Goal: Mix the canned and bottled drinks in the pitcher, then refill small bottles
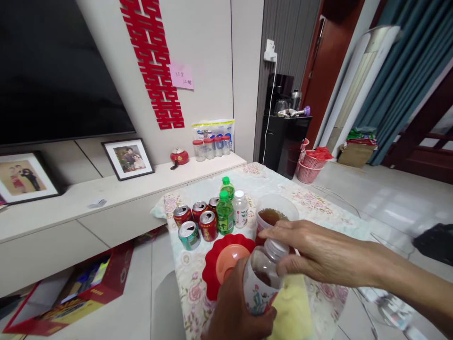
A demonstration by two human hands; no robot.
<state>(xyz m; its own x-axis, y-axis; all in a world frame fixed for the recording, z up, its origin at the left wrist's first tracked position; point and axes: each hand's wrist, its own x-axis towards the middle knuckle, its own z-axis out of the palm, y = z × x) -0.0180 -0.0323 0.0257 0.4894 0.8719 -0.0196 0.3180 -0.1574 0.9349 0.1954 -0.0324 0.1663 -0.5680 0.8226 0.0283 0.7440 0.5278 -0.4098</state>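
Observation:
A clear bottle (pixel 260 285) with a printed label and dark liquid inside stands tilted in my left hand (pixel 235 307), whose fingers wrap round its body. My right hand (pixel 304 248) has its thumb and fingers on the whitish cap (pixel 277 248) at the bottle's top. Behind the hands is a clear container (pixel 271 217) of brown liquid. A scalloped red dish (pixel 211 267) with an orange bowl (pixel 228 257) lies to the left of the bottle. Under the right hand's side lies a yellow cloth (pixel 292 307).
On the flowered tablecloth (pixel 194 293) stand several red cans (pixel 208 226), a green can (pixel 189 236), two green-capped bottles (pixel 225 215) and a white-capped bottle (pixel 240 210). Beyond runs a white cabinet (pixel 163 177) with framed photos and jars.

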